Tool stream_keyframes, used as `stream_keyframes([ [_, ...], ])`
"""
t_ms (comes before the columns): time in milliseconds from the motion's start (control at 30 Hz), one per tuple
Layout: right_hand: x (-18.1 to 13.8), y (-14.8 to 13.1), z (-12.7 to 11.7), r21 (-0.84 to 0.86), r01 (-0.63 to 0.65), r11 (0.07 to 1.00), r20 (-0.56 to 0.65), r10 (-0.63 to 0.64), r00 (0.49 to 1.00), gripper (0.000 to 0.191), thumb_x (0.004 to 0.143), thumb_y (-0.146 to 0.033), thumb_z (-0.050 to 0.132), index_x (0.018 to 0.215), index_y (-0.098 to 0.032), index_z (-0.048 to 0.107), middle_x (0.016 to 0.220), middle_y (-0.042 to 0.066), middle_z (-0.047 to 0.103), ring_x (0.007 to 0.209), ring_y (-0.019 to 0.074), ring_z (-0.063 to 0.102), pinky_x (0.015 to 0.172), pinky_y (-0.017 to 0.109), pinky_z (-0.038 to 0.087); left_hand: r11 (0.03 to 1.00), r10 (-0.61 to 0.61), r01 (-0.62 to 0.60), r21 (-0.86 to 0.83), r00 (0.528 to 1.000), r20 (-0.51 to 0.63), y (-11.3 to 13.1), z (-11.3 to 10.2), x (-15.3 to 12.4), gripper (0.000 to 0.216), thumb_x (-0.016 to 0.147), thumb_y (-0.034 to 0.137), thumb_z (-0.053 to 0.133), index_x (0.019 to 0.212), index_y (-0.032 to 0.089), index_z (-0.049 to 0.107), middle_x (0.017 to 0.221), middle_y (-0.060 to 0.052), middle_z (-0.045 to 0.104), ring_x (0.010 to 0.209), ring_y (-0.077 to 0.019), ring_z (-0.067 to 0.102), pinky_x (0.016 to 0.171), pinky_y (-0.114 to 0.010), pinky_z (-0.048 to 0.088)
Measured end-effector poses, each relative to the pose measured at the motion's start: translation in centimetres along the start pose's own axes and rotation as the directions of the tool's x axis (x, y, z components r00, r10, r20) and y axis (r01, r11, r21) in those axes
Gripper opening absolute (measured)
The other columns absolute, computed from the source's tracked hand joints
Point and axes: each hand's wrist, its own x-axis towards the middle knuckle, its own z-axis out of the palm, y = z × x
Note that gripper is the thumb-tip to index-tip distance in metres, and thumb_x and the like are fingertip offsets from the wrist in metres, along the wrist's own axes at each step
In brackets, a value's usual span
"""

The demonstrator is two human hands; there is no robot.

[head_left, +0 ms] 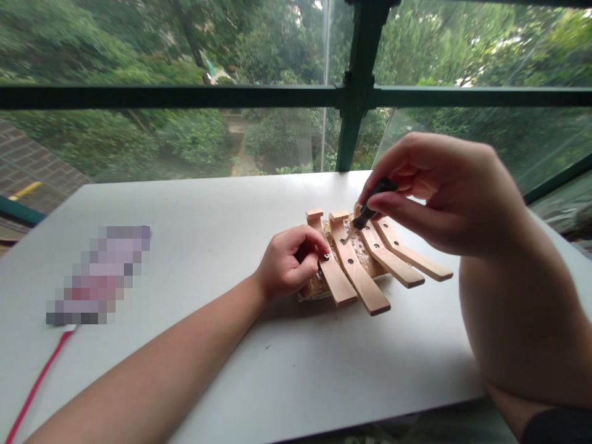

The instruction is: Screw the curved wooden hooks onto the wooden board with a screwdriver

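Observation:
My right hand (439, 191) grips a small screwdriver by its black handle (367, 209). The screwdriver slants down to the left, its tip at the upper screw (342, 242) of the second wooden slat (363, 280) from the left. At the leftmost wooden slat (340, 283), my left hand (293, 259) is closed with curled fingers against its edge, close to a dark screw (326, 257). Two more bent wooden slats (400, 268) with dark screws lie to the right. Beneath the slats is a base (319, 287) in what looks like clear wrapping. The fingers of my left hand are partly hidden.
Under everything is a white table (222, 382). A pixelated flat object (102, 271) lies on its left side, with a red cable (44, 373) running to the near edge. Behind the table stands a window with a green frame (185, 97).

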Motion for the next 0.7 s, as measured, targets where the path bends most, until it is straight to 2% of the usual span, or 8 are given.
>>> stream_keyframes([
  [200,0.2,-0.1,1.4,0.059,0.090,0.994,0.050,-0.093,0.994,0.018,0.084,-0.027,0.067,0.099,-0.018,0.065,0.092,0.004,0.067,0.079,0.0168,0.066,0.071,0.032,0.057,0.999,-0.003,0.003,0.033,1.000,-0.002,0.2,0.0,0.1,0.026,0.070,0.003,0.054,0.089,0.016,0.065,0.082,-0.002,0.067,0.072,-0.0138,0.061,0.064,-0.025,0.047],
  [400,0.2,0.0,1.7,0.013,0.060,0.998,0.091,-0.061,0.994,0.014,0.084,-0.026,0.065,0.098,-0.023,0.066,0.091,0.002,0.069,0.079,0.0159,0.067,0.070,0.029,0.057,0.999,0.003,-0.003,0.039,1.000,0.002,0.3,0.0,0.1,0.025,0.071,0.003,0.054,0.089,0.017,0.065,0.083,-0.002,0.067,0.073,-0.0140,0.061,0.065,-0.025,0.047],
  [533,0.1,-0.3,1.5,0.012,0.065,0.998,0.070,-0.066,0.995,0.016,0.084,-0.026,0.065,0.099,-0.022,0.065,0.094,0.003,0.069,0.082,0.0164,0.067,0.075,0.030,0.057,0.999,-0.010,0.010,0.042,1.000,0.000,0.2,0.0,0.1,0.024,0.072,0.004,0.055,0.089,0.017,0.064,0.080,-0.002,0.066,0.071,-0.0142,0.060,0.065,-0.025,0.047],
  [700,0.1,-0.4,1.4,0.043,0.082,0.996,0.105,-0.086,0.991,0.018,0.085,-0.025,0.064,0.102,-0.020,0.066,0.097,0.003,0.069,0.084,0.0160,0.067,0.076,0.030,0.057,0.999,-0.032,0.032,0.032,0.999,-0.002,0.2,0.2,0.0,0.023,0.072,0.004,0.056,0.089,0.017,0.063,0.078,-0.002,0.065,0.068,-0.0138,0.059,0.061,-0.025,0.046],
])
